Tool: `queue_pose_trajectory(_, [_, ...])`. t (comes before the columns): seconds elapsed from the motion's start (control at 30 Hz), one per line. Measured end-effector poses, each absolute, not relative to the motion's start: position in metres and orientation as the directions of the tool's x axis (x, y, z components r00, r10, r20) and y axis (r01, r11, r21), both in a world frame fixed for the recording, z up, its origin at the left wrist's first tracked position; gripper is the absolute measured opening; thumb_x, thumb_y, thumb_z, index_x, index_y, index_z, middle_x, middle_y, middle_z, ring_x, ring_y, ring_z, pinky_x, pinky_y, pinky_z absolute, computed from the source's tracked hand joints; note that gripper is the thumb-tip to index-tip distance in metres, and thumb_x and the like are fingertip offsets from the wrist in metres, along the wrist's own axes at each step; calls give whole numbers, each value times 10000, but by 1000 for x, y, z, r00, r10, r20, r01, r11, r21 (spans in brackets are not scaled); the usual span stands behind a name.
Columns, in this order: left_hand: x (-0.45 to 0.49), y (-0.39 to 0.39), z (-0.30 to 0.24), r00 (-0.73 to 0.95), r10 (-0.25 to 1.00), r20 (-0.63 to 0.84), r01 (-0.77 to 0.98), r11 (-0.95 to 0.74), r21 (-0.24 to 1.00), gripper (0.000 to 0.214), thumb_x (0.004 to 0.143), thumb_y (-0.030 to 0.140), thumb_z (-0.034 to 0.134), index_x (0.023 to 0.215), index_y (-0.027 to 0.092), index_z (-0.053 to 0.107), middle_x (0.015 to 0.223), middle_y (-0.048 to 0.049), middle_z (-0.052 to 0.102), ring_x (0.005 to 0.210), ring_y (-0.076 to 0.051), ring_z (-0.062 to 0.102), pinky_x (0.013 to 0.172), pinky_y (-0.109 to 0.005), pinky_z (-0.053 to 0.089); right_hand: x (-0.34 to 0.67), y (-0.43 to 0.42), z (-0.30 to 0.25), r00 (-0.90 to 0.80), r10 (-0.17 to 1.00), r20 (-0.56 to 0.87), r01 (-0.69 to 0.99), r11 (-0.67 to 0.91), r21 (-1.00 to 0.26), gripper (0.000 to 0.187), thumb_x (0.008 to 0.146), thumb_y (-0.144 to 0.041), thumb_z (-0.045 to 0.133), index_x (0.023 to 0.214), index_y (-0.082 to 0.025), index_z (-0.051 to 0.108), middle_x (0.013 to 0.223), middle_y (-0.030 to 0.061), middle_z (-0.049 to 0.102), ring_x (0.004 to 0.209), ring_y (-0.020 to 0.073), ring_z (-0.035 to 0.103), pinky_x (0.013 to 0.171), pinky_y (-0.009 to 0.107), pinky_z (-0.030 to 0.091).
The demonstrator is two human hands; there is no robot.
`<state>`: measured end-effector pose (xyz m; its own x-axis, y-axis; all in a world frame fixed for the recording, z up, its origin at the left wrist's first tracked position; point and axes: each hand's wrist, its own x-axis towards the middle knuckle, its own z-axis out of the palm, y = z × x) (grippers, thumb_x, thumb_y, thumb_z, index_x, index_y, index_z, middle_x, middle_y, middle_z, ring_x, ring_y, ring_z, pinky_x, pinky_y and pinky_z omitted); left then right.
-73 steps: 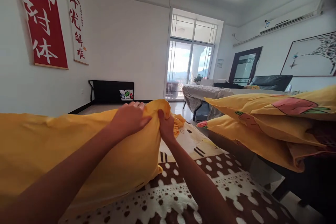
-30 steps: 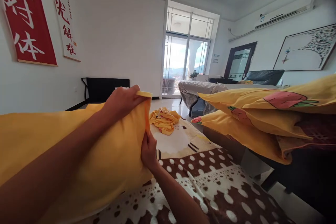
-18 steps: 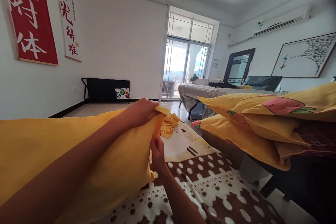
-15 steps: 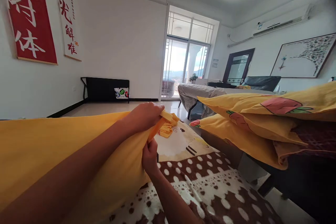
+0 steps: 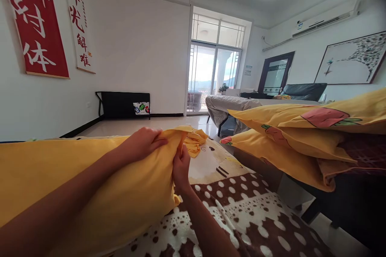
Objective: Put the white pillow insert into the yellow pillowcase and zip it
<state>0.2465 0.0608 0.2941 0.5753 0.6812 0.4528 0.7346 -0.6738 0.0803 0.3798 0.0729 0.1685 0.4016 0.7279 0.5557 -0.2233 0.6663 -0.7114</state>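
A plump yellow pillowcase [image 5: 120, 192] fills the lower left, its plain fabric bulging over something inside. My left hand [image 5: 147, 141] is closed on the cloth along its top edge, thumb toward me. At the right end, near the gathered corner, my right hand [image 5: 181, 168] grips the case's edge between thumb and bent fingers. The fabric between both hands is pulled into a raised fold. Just behind that corner lies a crumpled yellow cloth [image 5: 195, 142]. Underneath is a brown and cream blanket [image 5: 241, 209] with white dots and a cartoon face.
To the right, stacked yellow pillows [image 5: 280, 138] with carrot prints rest on a dark surface. Farther back stand a table [image 5: 230, 102] under a plastic cover and a dark chair [image 5: 304, 91]. A black folded panel [image 5: 125, 104] leans by the wall, left of the glass door [image 5: 214, 76].
My left hand has drawn back leftward along the top edge from the corner. My right hand has shifted slightly right and up, still gripping. The cloth between them is stretched wider.
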Motion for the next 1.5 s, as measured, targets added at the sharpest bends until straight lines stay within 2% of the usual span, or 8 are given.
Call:
queue_pose_trajectory(0.23, [257,52,293,544,687,481,696,-690,200,286,909,392,342,764,209,506,693,-2,588,634,-154,505,617,-256,331,375,59,188,426,690,585,-148,691,-707,311,834,-501,543,853,-194,494,742,-22,503,679,124,479,602,238,427])
queue_pose_trajectory(0.47, [241,35,301,362,778,513,737,-576,354,423,764,620,502,857,209,536,588,31,545,590,-156,490,557,-238,303,377,71,192,510,603,613,-55,734,-676,305,869,-459,521,992,-180,508,891,34,601,806,158,566,690,267,472])
queue_pose_trajectory(0.67, [213,41,294,533,786,314,737,-613,284,401,753,581,545,690,186,573,631,19,565,603,-147,498,539,-250,293,383,79,196,449,606,657,-68,756,-651,258,841,-440,578,840,-193,505,732,-34,517,661,113,485,601,233,435])
queue_pose_trajectory(0.97, [241,38,286,421,731,538,846,-530,58,178,865,239,383,836,180,548,868,-77,637,808,-225,586,646,-302,367,411,73,230,240,777,581,-276,629,-727,329,609,-360,763,809,-180,573,728,-24,588,641,136,538,590,268,460])
queue_pose_trajectory(1.07, [246,35,284,363,808,464,883,-457,105,261,897,359,371,958,180,551,794,-77,651,725,-239,596,562,-299,310,404,74,232,318,709,629,-129,690,-712,298,667,-410,721,766,-179,561,696,-25,557,627,128,513,562,256,442])
queue_pose_trajectory(1.23, [240,34,285,324,833,449,844,-469,260,549,866,619,332,581,185,512,581,-34,558,582,-177,513,529,-284,259,402,76,230,353,630,692,37,730,-683,324,727,-473,671,730,-166,565,674,-19,546,609,113,476,539,237,421])
queue_pose_trajectory(1.33, [237,38,285,368,805,466,755,-551,356,521,880,587,326,633,181,539,587,-5,551,576,-144,483,539,-268,278,412,74,229,286,674,681,-9,713,-701,325,709,-470,692,715,-166,580,664,-19,552,603,113,483,527,230,417])
queue_pose_trajectory(1.5, [246,42,291,441,740,508,751,-614,242,267,886,362,362,740,192,507,700,-10,596,645,-154,517,586,-272,321,425,65,231,123,764,633,-185,644,-742,280,656,-417,732,768,-175,648,704,-5,618,642,138,545,608,272,463])
